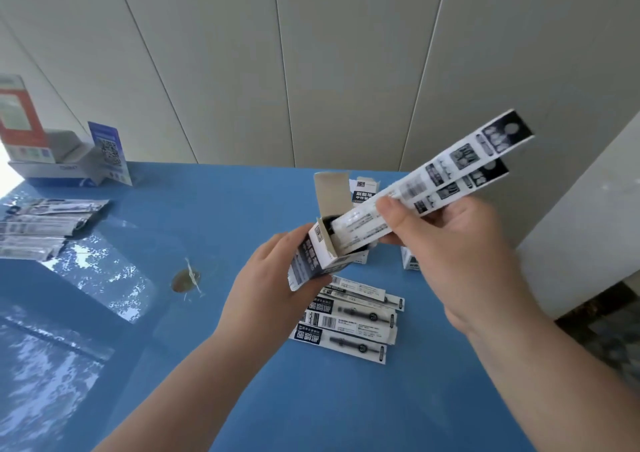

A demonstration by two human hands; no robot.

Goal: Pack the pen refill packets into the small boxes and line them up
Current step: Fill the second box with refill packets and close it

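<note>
1. The left hand (273,278) has its fingers curled round a small white and dark-printed cardboard box (320,254), held tilted above the glossy blue table (207,365) with its top flap (330,192) standing open
2. The right hand (446,240) pinches a bundle of long white pen refill packets with black print (433,174) between thumb and curled fingers; the lower ends of the packets sit inside the open mouth of the box, while the upper ends slant up to the right, well clear of it
3. A loose stack of flat white and black refill packets (353,320) lies on the table just below the held box
4. Further small white boxes (363,188) stand on the table behind the hands, partly hidden
5. More packets in shiny wrappers (45,223) lie at the far left edge
6. A white and blue open carton with a QR-code card (69,164) stands in the far left corner against the pale panelled wall (311,53)
</note>
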